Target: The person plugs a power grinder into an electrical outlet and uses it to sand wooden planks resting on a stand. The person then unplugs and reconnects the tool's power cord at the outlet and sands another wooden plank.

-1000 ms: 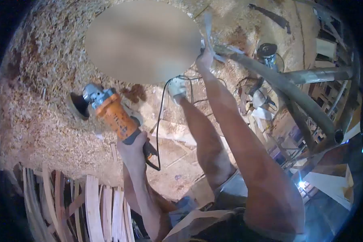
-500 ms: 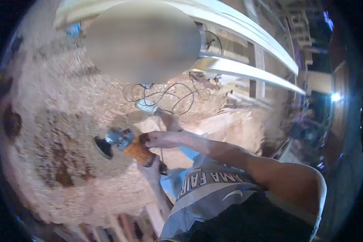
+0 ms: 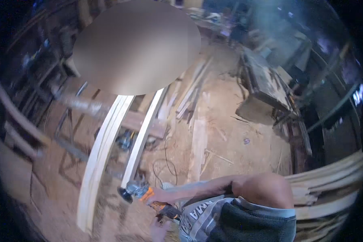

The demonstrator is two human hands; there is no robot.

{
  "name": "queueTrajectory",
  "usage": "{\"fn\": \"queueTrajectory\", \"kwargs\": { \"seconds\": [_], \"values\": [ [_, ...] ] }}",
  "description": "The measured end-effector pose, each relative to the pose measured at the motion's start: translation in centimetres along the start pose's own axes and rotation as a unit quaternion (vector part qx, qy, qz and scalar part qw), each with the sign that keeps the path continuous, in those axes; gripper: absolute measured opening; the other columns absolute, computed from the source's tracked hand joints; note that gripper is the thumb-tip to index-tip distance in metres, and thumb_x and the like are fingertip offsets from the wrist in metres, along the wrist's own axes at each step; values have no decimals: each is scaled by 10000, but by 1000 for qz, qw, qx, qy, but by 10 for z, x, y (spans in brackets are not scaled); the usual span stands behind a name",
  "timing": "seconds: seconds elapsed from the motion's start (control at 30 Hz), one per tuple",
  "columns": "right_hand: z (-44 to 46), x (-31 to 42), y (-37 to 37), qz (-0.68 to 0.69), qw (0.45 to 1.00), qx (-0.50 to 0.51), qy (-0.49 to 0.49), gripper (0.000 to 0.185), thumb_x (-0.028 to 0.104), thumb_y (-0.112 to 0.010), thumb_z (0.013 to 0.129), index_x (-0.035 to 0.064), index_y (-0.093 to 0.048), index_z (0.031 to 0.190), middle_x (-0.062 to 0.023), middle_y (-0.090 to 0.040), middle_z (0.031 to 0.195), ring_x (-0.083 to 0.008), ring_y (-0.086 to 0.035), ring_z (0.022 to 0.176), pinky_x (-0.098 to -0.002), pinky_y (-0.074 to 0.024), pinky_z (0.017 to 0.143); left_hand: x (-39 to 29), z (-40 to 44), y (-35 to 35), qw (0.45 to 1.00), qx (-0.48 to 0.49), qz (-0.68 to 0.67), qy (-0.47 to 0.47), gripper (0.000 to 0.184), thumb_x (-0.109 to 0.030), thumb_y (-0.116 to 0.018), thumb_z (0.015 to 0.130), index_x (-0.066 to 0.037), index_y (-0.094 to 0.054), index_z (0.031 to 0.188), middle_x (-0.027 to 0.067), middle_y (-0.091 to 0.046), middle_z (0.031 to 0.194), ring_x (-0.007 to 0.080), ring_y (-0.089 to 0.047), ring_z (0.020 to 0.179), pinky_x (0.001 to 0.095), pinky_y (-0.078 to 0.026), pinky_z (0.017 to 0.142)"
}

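Observation:
An orange and black angle grinder (image 3: 163, 209) with a metallic head and a dark round disc (image 3: 125, 195) is held low in front of my body. My right hand (image 3: 159, 195) is closed around its orange body near the head. Below the grinder's black rear part, my left hand (image 3: 160, 229) is blurred, its fingers closed at the dark lever. Just beyond the disc is the near end of a narrow pale beam (image 3: 143, 139). A wider pale board stack (image 3: 103, 161) lies left of that beam.
Another power tool (image 3: 125, 139) sits behind the narrow beam, with a cord (image 3: 165, 164) looping on the dusty floor. At right are a dark bench-like block (image 3: 266, 82) and stacked pale strips (image 3: 330, 187). A blurred oval covers the upper middle.
The view has swung from the shavings-covered ground to the beams and workshop. My right hand, first stretched out away from the grinder, came onto its body and remains there. The grinder now appears lower.

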State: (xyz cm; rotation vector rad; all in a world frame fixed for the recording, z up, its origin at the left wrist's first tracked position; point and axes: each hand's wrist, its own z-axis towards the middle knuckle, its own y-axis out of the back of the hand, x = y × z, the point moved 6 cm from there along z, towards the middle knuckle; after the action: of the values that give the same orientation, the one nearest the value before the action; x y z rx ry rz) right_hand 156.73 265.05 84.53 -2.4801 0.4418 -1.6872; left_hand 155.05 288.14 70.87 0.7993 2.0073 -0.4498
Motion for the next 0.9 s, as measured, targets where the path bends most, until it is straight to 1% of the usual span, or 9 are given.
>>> {"fn": "queueTrajectory", "kwargs": {
  "seconds": [0.07,0.13,0.2,0.27,0.37,0.6,0.7,0.8,0.9],
  "values": [
    [11,6,42,98,993,-65,31,299,129,-740,814,17,-701,1089,-16,-673,807,-94,-613,756,-281,-504,642,-47,26,62,967,-199,162,-8,528,-135,-817,800,30,-604,1253,164,-663,1146,286,-636,1070,415,-517,904],
    [19,-2,99,133,977,-155,64,229,130,-735,817,32,-711,1023,0,-668,786,-80,-606,722,-265,-498,622,-137,38,82,813,-424,342,-205,612,-314,-854,784,19,-603,1232,214,-667,1115,396,-601,1091,511,-472,924],
    [24,10,132,150,962,-214,77,281,225,-763,826,99,-729,1074,-17,-664,794,-122,-627,649,-300,-518,587,-187,103,77,730,-407,492,-245,789,-548,-848,718,-18,-618,1255,212,-673,1177,418,-611,1138,520,-488,937],
    [1,32,154,224,932,-283,47,211,199,-727,838,63,-674,991,-43,-663,841,-167,-656,728,-336,-559,656,-238,165,52,829,-172,499,-187,913,-524,-902,619,-15,-575,1303,240,-668,1158,428,-641,1086,514,-516,921],
    [-19,17,203,234,892,-371,113,208,182,-706,838,68,-648,1002,-61,-658,836,-209,-670,730,-368,-576,661,-182,264,51,821,-64,529,-204,812,-446,-875,679,-31,-564,1303,245,-668,1071,427,-637,1087,521,-507,914],
    [-92,-6,183,311,787,-496,193,303,239,-694,837,54,-602,1057,-69,-645,848,-216,-669,758,-390,-584,733,-169,278,53,786,-8,555,-272,639,-340,-845,744,-23,-625,1253,238,-697,1047,379,-691,992,470,-546,883],
    [-101,-35,172,385,762,-472,219,319,248,-691,845,55,-591,1079,-68,-639,872,-217,-666,775,-388,-580,743,-183,253,51,939,212,266,-48,534,-213,-839,794,12,-658,1244,135,-737,1089,211,-694,942,364,-557,838],
    [-121,-42,164,388,717,-529,236,327,265,-683,854,58,-580,1085,-68,-638,901,-218,-664,801,-389,-576,753,-50,322,105,953,231,181,74,476,-160,-820,823,28,-657,1229,101,-737,1091,214,-701,929,359,-561,835],
    [-149,-61,158,394,691,-543,267,309,270,-669,871,63,-571,1079,-76,-636,908,-224,-655,828,-401,-577,772,-90,284,106,960,210,152,102,461,-123,-806,838,35,-649,1243,101,-736,1098,208,-703,951,359,-568,834]
  ]
}}
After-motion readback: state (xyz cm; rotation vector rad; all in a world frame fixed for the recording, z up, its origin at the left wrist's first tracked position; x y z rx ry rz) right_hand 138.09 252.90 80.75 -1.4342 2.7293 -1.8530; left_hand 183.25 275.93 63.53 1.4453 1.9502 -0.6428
